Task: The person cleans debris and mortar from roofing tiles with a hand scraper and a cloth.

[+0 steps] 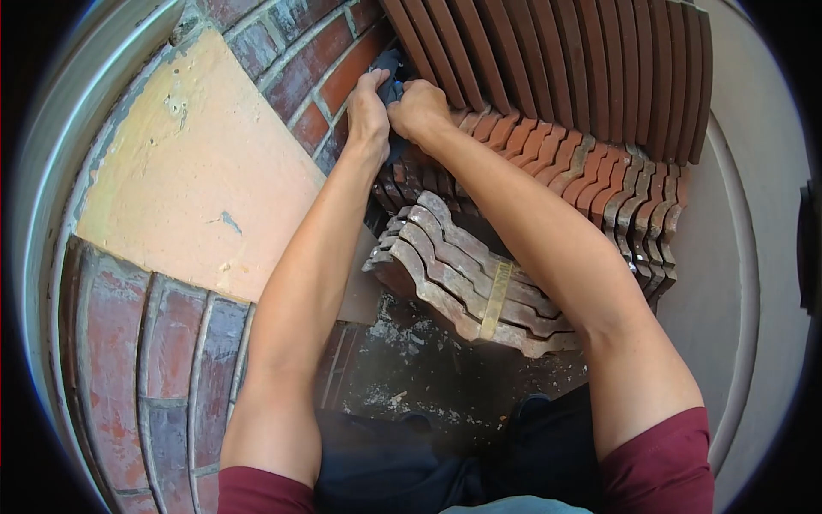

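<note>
Both arms reach forward to the corner between the brick wall and the stacked tiles. My left hand [368,110] is closed on a dark grey-blue, crumpled piece that looks like cloth or a bag [389,63]. Close beside it, my right hand [419,111] is curled into a fist against the same dark piece. Part of it hangs below, between my wrists. Its exact kind I cannot make out, and my fingertips are partly hidden.
Brown ribbed tiles [565,68] stand in a row on top of wavy orange-red tiles [556,158]. Nearer lies a weathered bundle of wavy tiles [462,287] with a yellowish strap [497,300]. On the left are a brick wall [163,368] and a peach plastered ledge [197,180]. Debris dots the dark floor [411,368].
</note>
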The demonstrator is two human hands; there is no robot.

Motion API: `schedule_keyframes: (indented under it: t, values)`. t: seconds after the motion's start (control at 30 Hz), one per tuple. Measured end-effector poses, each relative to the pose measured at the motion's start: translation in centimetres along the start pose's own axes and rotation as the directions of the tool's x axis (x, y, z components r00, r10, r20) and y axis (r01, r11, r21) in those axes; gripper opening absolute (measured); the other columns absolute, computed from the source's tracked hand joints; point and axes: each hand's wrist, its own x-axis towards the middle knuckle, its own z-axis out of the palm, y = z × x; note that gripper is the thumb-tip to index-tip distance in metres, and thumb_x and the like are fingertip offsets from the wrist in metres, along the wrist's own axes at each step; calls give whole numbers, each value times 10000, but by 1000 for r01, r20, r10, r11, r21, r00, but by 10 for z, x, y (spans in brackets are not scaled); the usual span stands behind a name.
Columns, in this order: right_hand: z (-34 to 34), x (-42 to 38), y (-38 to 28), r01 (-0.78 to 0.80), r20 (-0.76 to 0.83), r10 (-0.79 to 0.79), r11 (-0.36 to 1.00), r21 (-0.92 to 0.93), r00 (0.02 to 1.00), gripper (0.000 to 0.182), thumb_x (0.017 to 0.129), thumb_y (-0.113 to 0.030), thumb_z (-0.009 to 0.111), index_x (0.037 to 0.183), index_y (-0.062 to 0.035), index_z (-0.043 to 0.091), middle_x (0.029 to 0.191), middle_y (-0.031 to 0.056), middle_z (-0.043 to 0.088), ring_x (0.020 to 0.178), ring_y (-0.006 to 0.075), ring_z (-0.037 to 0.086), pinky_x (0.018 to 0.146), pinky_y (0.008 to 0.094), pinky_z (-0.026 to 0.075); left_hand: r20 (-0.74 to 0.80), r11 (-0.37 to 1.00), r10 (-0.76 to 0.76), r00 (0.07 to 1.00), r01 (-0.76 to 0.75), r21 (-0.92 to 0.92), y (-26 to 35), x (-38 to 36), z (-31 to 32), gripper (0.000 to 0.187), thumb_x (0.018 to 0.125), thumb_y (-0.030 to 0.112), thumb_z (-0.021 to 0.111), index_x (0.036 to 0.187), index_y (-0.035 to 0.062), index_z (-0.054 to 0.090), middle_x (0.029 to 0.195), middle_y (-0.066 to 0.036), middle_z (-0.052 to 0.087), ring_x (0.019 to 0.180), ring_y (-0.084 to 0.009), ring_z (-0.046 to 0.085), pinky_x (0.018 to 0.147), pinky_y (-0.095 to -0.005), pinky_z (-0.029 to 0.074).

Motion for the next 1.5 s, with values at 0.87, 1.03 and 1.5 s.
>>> schedule_keyframes:
  t: [0.87, 1.03, 1.5]
  values:
    - [34, 44, -3, 58, -158, -54, 998, 21, 986, 334, 872, -260, 634, 1031, 19, 724, 1092, 278, 693, 1093, 404, 665, 925, 452, 544, -111, 983, 154, 982, -164, -84, 5, -18, 11, 370, 865, 191, 576, 1101, -73, 685, 1129, -160, 687, 1075, -241, 626, 988, -324, 451]
    - [15, 15, 16, 216, -4, -217, 972, -90, 976, 347, 853, -271, 645, 1025, 21, 721, 1075, 288, 691, 1086, 421, 659, 924, 470, 536, -306, 954, 293, 906, -298, 32, -8, -60, 32, 355, 862, 172, 565, 1083, -76, 687, 1099, -149, 686, 1054, -224, 621, 989, -305, 443]
    - [34, 53, -4, 29, -126, -33, 999, -37, 991, 369, 824, -288, 685, 1011, 28, 730, 1101, 266, 699, 1086, 363, 681, 903, 440, 561, -90, 966, 74, 993, -94, -241, -2, -7, 11, 388, 845, 221, 588, 1075, -73, 694, 1097, -160, 681, 1070, -239, 601, 987, -309, 420]
